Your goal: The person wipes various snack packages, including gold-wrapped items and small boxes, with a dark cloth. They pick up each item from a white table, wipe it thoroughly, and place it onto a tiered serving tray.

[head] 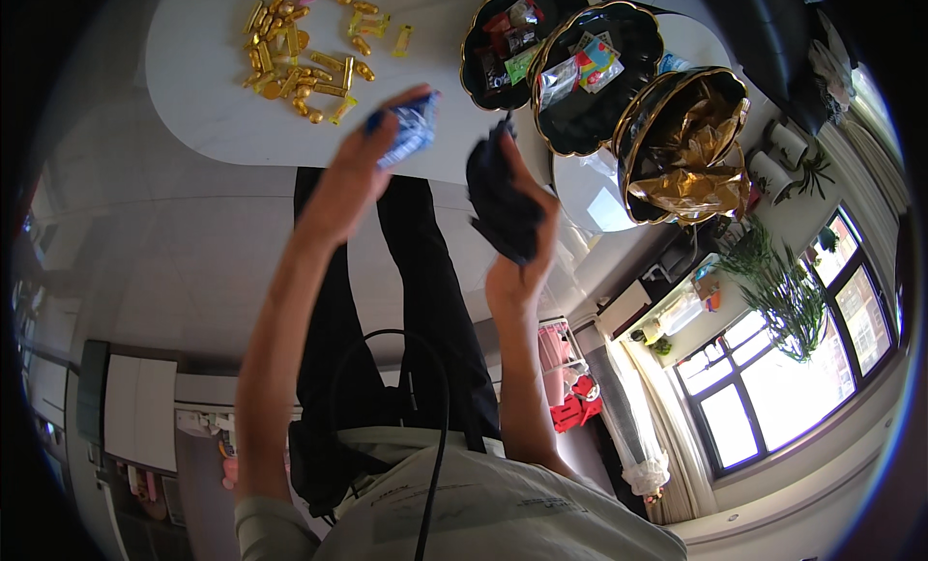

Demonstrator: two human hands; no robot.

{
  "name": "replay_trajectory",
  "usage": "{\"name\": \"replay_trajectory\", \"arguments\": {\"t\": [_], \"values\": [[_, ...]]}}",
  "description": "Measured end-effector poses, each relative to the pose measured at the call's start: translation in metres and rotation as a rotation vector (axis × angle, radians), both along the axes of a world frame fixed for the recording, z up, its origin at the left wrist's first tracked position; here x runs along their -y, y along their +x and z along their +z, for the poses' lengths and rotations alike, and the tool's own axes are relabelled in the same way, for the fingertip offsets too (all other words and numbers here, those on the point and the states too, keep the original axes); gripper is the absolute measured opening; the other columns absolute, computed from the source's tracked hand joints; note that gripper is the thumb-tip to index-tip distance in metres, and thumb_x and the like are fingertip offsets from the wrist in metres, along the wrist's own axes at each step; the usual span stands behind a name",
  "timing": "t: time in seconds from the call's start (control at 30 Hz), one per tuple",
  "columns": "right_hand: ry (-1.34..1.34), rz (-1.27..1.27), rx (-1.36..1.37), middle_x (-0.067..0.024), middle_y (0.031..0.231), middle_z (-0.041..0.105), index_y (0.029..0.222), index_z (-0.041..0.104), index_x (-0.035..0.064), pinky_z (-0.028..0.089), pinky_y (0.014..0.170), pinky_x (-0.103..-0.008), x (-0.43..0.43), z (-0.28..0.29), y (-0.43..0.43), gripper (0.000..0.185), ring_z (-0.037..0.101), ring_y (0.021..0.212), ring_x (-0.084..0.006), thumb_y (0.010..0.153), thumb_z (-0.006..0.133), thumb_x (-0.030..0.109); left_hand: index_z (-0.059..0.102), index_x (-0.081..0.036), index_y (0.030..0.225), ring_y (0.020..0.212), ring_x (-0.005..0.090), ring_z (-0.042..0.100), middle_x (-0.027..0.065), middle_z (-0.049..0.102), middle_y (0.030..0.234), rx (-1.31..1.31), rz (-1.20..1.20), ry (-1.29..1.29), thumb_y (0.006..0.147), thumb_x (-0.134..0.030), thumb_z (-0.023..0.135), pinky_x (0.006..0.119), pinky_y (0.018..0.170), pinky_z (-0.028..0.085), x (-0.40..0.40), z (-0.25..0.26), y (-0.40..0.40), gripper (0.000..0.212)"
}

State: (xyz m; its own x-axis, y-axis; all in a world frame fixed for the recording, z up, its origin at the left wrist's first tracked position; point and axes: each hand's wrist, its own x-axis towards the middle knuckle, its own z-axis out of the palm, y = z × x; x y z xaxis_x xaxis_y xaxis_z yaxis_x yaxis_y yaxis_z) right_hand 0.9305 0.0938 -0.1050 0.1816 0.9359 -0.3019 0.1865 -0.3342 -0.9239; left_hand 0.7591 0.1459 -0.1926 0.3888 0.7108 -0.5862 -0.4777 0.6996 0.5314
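Pinched in my left hand [362,151] is a shiny blue-and-silver packet [415,130], blurred by motion. My right hand [536,213] grips a dark, crumpled piece of what looks like cloth [500,195]; its exact kind cannot be made out. Both hands are raised near the front edge of a white table [210,104]. Beyond my left hand, gold-wrapped candies [290,61] lie in a loose pile, with several yellow-wrapped pieces [371,25] beside them. Past my right hand stands a dark green, gold-rimmed scalloped dish [562,115] holding colourful packets [598,62].
Another scalloped dish [478,32] with small wrapped snacks is partly behind the first. To its right, tilted, stacked dishes [629,137] hold crumpled gold wrapping [689,177]. A black cable [444,416] loops in front of my body. Potted plants [779,293] and windows are at the right.
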Motion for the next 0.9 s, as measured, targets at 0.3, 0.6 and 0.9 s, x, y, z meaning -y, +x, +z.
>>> {"name": "replay_trajectory", "arguments": {"t": [0.3,0.6,0.9], "values": [[-0.013,0.174,-0.158,-0.0288,0.143,0.056,0.119,0.045,-0.0019,0.033,0.118,-0.0466,0.026,0.033,-0.048,0.019,0.047,0.142,-0.0361,0.101,0.041,0.0,0.033,-0.002,0.156,0.145,0.0296,0.042,0.0227,0.043,0.155,0.173,0.354,-0.132,0.108,-0.055,0.036,0.036,0.118,0.036,0.032,0.08,0.027,0.072],[-0.185,0.104,0.129,-0.0168,0.113,0.066,0.133,0.047,0.0026,0.05,0.094,-0.0378,0.005,0.043,-0.057,0.046,0.067,0.107,-0.0331,0.088,0.052,-0.002,0.033,-0.002,0.156,0.147,0.0251,0.04,0.0167,0.041,0.159,0.184,0.479,-0.365,0.112,-0.047,0.03,0.038,0.123,0.031,0.067,0.101,0.046,0.063],[-0.394,0.302,0.249,-0.0203,0.12,0.068,0.134,0.05,0.0017,0.052,0.099,-0.0398,0.05,0.052,-0.022,0.051,0.067,0.115,-0.0403,0.085,0.056,-0.01,0.035,0.0,0.155,0.145,0.0325,0.042,0.0216,0.045,0.154,0.075,0.634,-0.323,0.107,-0.059,0.031,0.042,0.122,0.032,0.092,0.094,0.026,0.075]]}}
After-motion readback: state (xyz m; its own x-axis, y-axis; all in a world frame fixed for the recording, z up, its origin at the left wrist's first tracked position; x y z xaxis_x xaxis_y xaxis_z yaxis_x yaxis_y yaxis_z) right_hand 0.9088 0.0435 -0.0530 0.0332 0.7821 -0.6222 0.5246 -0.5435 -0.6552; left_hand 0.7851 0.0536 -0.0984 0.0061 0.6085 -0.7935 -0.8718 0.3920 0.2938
